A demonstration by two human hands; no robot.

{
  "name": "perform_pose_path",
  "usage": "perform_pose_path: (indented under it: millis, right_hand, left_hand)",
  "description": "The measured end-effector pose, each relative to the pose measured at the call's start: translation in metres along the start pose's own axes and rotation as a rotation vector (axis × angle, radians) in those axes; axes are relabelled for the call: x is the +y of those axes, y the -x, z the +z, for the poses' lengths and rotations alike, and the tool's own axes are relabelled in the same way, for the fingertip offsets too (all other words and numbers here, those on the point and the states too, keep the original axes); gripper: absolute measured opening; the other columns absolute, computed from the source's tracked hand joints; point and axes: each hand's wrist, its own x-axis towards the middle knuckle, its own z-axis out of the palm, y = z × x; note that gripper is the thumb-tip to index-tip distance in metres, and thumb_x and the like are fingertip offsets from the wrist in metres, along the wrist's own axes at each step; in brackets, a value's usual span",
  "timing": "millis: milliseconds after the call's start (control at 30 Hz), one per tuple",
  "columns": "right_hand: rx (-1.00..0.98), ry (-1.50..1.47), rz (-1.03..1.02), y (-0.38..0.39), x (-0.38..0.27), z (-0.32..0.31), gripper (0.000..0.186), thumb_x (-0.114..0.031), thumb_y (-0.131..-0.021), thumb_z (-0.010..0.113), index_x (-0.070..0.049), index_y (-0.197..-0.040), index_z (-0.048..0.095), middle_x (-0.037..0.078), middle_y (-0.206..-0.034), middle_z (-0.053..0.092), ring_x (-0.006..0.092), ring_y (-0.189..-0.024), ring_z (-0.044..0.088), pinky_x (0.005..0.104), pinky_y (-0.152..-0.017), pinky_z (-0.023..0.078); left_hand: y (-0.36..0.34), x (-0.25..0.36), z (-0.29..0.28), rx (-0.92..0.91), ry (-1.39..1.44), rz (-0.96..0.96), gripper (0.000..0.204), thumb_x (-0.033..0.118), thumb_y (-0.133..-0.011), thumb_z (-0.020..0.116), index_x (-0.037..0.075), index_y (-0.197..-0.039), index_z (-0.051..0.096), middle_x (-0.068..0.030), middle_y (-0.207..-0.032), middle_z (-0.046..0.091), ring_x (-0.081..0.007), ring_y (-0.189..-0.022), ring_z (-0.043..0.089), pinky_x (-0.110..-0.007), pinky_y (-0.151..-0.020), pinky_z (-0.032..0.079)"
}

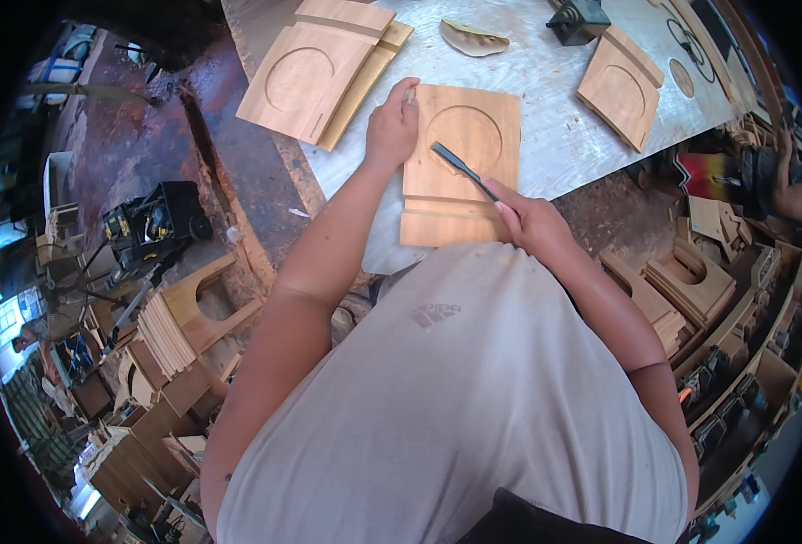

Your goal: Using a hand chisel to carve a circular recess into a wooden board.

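A rectangular wooden board with a round shallow recess and a groove across its near end lies on the pale worktable, its near edge close to my shirt. My left hand grips the board's left edge near the far corner, thumb on top. In my right hand is a slim dark chisel, held low over the board's near right part. Its tip points away to the left, over the recess; I cannot tell whether it touches the wood.
Similar boards are stacked at the far left, and another lies at the right. A curved wood piece and a dark block sit at the back. A black tool bag stands lower left. Another person is at far right.
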Motion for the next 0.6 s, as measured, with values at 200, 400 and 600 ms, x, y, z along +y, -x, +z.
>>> perform_pose_path:
  millis: [200,400,600]
  right_hand:
    - [0.112,0.007,-0.128,0.001,0.016,0.010,0.043,-0.029,-0.103,0.052,-0.027,-0.146,0.053,0.024,-0.083,0.069,0.0433,-0.078,0.067,0.0510,-0.072,0.053]
    - [-0.017,0.081,0.019,0.003,-0.007,-0.016,0.042,-0.029,-0.103,0.051,-0.027,-0.145,0.054,0.023,-0.083,0.069,0.0432,-0.079,0.067,0.0507,-0.074,0.054]
    - [-0.006,0.055,-0.079,0.019,0.015,-0.014,0.042,-0.031,-0.104,0.050,-0.028,-0.145,0.054,0.022,-0.084,0.069,0.0418,-0.079,0.068,0.0521,-0.074,0.053]
  left_hand:
    - [0.000,0.005,-0.001,0.002,0.022,-0.041,0.039,0.016,-0.096,0.047,0.018,-0.133,0.059,-0.0218,-0.082,0.069,-0.0438,-0.083,0.067,-0.053,-0.079,0.050]
    - [0.019,0.009,0.006,0.186,-0.059,-0.050,0.035,0.014,-0.098,0.049,0.015,-0.131,0.057,-0.0232,-0.085,0.070,-0.0446,-0.083,0.067,-0.053,-0.078,0.050]
    - [0.041,0.011,0.007,0.236,0.021,-0.283,0.027,0.016,-0.102,0.048,0.008,-0.128,0.048,-0.0250,-0.088,0.069,-0.0458,-0.088,0.066,-0.052,-0.082,0.049]
